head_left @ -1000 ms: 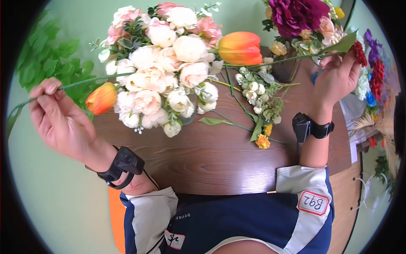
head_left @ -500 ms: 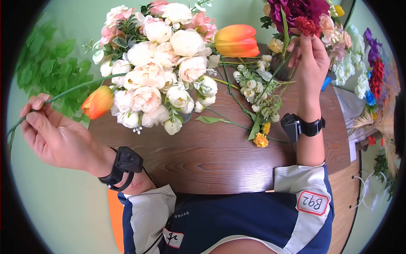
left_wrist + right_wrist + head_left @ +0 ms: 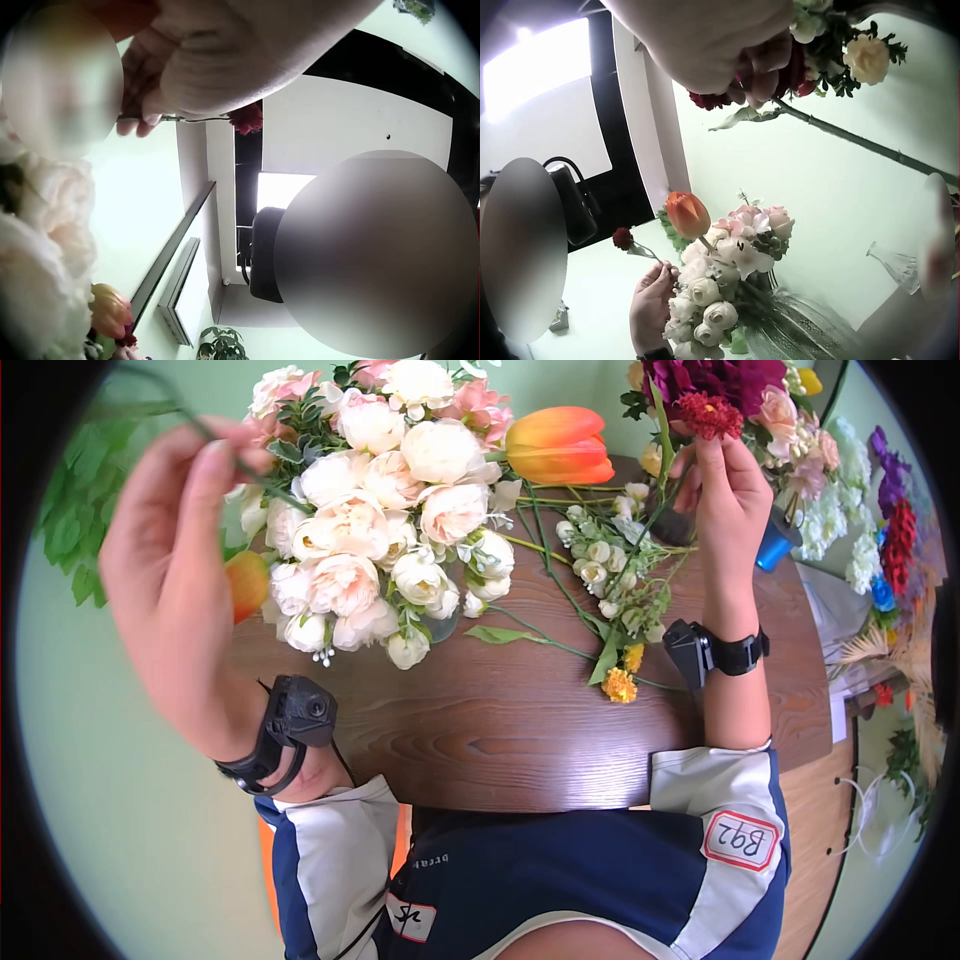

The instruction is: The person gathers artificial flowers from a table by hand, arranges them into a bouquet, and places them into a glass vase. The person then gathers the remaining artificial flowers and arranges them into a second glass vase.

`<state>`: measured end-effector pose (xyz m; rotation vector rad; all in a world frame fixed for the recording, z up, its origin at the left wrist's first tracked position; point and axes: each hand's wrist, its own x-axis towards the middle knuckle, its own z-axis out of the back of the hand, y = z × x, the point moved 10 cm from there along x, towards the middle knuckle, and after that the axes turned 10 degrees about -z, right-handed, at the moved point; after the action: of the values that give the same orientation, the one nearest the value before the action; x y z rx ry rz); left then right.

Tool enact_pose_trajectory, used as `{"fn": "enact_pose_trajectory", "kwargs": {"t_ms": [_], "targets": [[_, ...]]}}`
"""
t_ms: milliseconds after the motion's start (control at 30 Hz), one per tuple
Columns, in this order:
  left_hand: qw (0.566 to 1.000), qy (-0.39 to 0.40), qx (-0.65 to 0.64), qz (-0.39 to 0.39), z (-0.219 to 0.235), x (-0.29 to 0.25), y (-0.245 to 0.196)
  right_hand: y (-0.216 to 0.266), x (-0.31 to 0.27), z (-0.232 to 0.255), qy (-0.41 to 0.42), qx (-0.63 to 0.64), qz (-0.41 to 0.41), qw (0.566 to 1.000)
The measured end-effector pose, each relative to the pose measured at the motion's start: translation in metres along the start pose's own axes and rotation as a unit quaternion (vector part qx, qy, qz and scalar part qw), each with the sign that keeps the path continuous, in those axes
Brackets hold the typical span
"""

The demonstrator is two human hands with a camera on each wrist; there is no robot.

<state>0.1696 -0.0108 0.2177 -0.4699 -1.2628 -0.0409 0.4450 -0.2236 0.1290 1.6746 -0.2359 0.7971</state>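
My left hand (image 3: 170, 580), raised at the left, pinches a green stem (image 3: 270, 490) whose lower end overlaps the white bouquet (image 3: 350, 525). That stem's dark red flower (image 3: 622, 238) shows in the right wrist view. At the upper right, my right hand (image 3: 730, 510) pinches a second red flower (image 3: 708, 415) just under its head; a green leaf (image 3: 662, 420) stands beside it. Its long stem (image 3: 855, 136) runs down from my fingers. Two orange tulips stick out of the bouquet, one (image 3: 558, 445) at its right, the other (image 3: 247, 585) partly hidden behind my left hand.
Loose white-bud sprays (image 3: 600, 555) and small yellow flowers (image 3: 620, 685) lie on the brown table (image 3: 480, 730). A purple-flowered bouquet (image 3: 720, 385) stands at the back right beside a blue cup (image 3: 776, 543). Green foliage (image 3: 85, 510) hangs at the left.
My left hand has risen and come rightward to the bouquet with its stem. My right hand has moved left with its red flower, mostly during the first half second.
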Motion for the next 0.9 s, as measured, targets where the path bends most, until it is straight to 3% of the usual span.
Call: {"fn": "enact_pose_trajectory", "kwargs": {"t_ms": [33,67,100,167,233,300,333,400,500,633,700,733,800,833,900], "targets": [[0.993,0.101,-0.046,0.028,-0.019,0.0,0.007,-0.002,0.0,0.0,-0.005,0.008,-0.003,1.0],[0.982,0.18,0.021,0.048,-0.027,-0.004,0.014,-0.003,0.0,0.0,-0.005,0.012,-0.003,1.0],[0.982,0.181,0.023,0.046,-0.026,-0.004,0.012,-0.005,0.001,0.0,0.0,0.001,-0.004,1.0],[0.956,0.23,0.118,0.135,-0.026,-0.016,0.029,-0.006,0.001,0.0,0.005,-0.01,-0.006,1.0],[0.961,0.21,0.117,0.135,-0.023,-0.02,0.029,-0.006,0.001,-0.002,0.009,-0.01,-0.009,1.0],[0.99,0.081,0.06,0.098,-0.008,-0.013,0.015,-0.005,0.001,-0.002,0.01,-0.008,-0.01,1.0],[0.99,0.081,0.061,0.096,-0.007,-0.013,0.015,-0.005,0.001,-0.002,0.011,-0.008,-0.011,1.0],[0.997,-0.013,0.029,0.067,0.016,-0.012,0.01,-0.004,0.001,-0.003,0.009,-0.009,-0.009,1.0],[0.991,-0.066,0.05,0.106,0.038,-0.021,0.021,-0.005,0.001,-0.003,0.011,-0.009,-0.01,1.0],[0.994,-0.072,0.019,0.073,0.015,-0.018,0.006,-0.007,0.001,-0.006,0.017,0.004,-0.013,1.0],[0.995,-0.101,0.01,0.002,0.012,-0.011,-0.009,-0.009,0.001,-0.007,0.022,-0.004,-0.022,1.0],[0.995,-0.101,0.011,0.001,0.014,-0.012,-0.009,-0.011,0.001,-0.008,0.026,-0.01,-0.03,0.999],[0.977,-0.045,0.19,0.081,0.017,-0.018,0.002,-0.011,0.002,-0.01,0.034,-0.015,-0.031,0.999],[0.977,-0.045,0.19,0.081,0.018,-0.019,0.005,-0.012,0.002,-0.011,0.04,-0.021,-0.031,0.998],[0.962,0.077,0.24,0.108,-0.002,-0.025,0.019,-0.019,0.002,-0.014,0.068,-0.034,-0.06,0.995]]}}
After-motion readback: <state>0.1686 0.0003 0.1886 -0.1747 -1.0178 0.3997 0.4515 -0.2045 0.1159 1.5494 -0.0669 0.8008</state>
